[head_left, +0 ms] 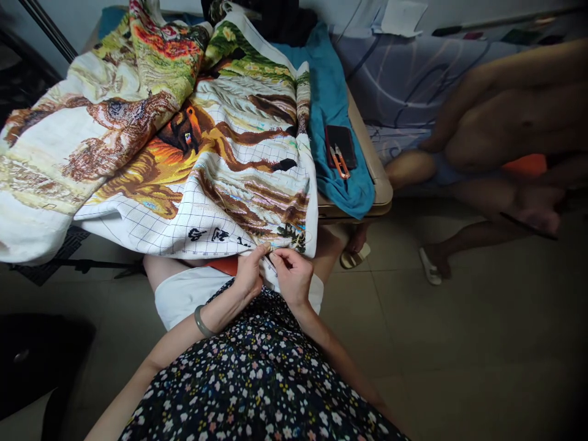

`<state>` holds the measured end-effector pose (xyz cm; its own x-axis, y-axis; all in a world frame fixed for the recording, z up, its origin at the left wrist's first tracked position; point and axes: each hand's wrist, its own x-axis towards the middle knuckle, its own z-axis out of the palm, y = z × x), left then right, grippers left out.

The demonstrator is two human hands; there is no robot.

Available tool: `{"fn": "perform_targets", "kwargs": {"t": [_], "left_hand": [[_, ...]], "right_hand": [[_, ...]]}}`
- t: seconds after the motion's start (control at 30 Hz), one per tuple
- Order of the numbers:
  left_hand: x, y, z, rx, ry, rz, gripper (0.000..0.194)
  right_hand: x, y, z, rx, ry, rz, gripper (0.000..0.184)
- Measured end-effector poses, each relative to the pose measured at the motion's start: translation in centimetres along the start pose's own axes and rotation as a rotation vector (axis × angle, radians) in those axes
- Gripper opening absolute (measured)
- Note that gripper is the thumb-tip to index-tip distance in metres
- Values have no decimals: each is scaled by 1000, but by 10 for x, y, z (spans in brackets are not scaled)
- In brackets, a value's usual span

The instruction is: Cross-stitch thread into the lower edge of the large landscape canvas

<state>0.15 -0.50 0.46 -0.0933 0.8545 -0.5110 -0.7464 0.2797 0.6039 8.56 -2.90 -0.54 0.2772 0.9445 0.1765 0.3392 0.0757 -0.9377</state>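
A large cross-stitch cloth [151, 228], white with a printed grid and stitched brown, orange and green patches, drapes over the table edge towards my lap. At its lower edge my left hand [250, 271] pinches the cloth between thumb and fingers. Close beside it, almost touching, my right hand [294, 274] has thumb and forefinger pressed together at the same edge. Whatever lies between those right fingertips is too small to make out. Just above the hands are dark stitched marks and a dark green stitched patch.
Orange-handled thread snips [340, 164] lie on a dark phone-like object [348, 139], over a teal cloth [328, 92] on the table [381, 184]. To the right sits another person [487, 128], a thin dark object in one hand. A dark seat-like shape [41, 355] stands lower left.
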Motion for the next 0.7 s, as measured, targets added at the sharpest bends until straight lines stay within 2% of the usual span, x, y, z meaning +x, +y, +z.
{"fn": "perform_targets", "kwargs": {"t": [0.07, 0.13, 0.2, 0.27, 0.37, 0.43, 0.5, 0.6, 0.67, 0.7], "left_hand": [[-1, 0, -2, 1, -8, -10, 32], [-1, -1, -5, 5, -21, -20, 34], [0, -2, -8, 4, -47, -16, 36], [1, -3, -11, 11, -74, 13, 38], [3, -5, -13, 47, -92, 49, 39], [4, -5, -14, 51, -87, 80, 42], [4, -6, -14, 38, -71, 118, 46], [5, -8, -14, 25, -39, 136, 51], [6, -9, -14, 19, -27, 129, 52], [6, -9, -14, 14, -25, 129, 52]], "right_hand": [[1, -2, 0, 55, 52, 51, 11], [4, -7, -1, 66, 44, 58, 17], [9, -13, -2, -4, -40, 14, 21], [14, -19, -4, -101, -129, -20, 17], [25, -27, -13, -64, -184, 59, 11], [36, -32, -30, 119, -123, 126, 16], [50, -39, -56, 345, 2, 121, 19], [72, -53, -99, 603, 57, 21, 24], [79, -61, -115, 695, 141, -76, 26], [79, -62, -117, 694, 190, -108, 27]]}}
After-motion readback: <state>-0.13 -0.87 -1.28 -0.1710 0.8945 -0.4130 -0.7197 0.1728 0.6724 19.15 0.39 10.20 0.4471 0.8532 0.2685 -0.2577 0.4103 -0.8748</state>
